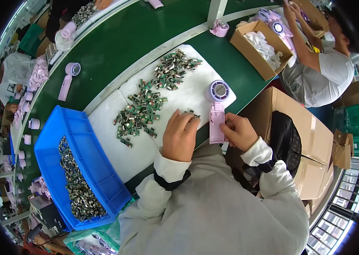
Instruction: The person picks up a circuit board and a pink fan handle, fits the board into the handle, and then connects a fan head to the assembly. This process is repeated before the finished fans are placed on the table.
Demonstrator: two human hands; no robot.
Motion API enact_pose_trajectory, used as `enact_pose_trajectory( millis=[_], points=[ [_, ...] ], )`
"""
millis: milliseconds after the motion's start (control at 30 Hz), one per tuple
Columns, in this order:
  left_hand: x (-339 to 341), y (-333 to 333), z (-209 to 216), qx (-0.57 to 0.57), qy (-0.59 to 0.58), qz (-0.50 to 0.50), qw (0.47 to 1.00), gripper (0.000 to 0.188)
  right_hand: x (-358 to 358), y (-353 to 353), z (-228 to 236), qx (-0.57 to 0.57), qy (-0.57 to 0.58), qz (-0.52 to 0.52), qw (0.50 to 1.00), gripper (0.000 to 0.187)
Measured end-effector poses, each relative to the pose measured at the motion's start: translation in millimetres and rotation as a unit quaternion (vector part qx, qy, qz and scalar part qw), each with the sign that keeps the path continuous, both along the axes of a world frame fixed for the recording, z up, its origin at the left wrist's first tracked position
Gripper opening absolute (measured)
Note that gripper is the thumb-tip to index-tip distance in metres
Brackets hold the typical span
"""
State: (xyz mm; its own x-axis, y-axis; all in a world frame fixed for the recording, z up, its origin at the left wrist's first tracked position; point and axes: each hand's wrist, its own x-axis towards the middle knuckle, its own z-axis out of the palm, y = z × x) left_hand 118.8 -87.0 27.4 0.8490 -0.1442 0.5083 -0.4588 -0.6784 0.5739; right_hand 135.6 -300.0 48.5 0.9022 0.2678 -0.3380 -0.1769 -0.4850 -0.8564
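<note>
My right hand [239, 132] is closed on the lower edge of a pale purple handheld fan [216, 114], its round head away from me and its handle showing an open hollow. Just left of the handle, my left hand [180, 137] has its fingers bent and pinched on a small circuit board [194, 114], which is partly hidden by the fingertips. Beyond the left hand, loose piles of small green circuit boards [142, 105] lie on a white foam sheet [109, 123].
A blue bin [103, 178] of many small boards stands at the left. Along the far side runs a green conveyor [103, 55] carrying another purple fan [67, 80]. An open carton [261, 49] holds white pieces. Large cartons [300, 136] stand right; a co-worker [321, 72] sits beyond.
</note>
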Motion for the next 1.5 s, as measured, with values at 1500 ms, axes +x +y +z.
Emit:
enact_pose_trajectory(
  millis=[1500],
  points=[
    [-9,47,21,0.120,-0.036,0.174,0.977,0.022,35,44,-3,0.035,-0.326,0.187,0.926,0.015]
  ],
)
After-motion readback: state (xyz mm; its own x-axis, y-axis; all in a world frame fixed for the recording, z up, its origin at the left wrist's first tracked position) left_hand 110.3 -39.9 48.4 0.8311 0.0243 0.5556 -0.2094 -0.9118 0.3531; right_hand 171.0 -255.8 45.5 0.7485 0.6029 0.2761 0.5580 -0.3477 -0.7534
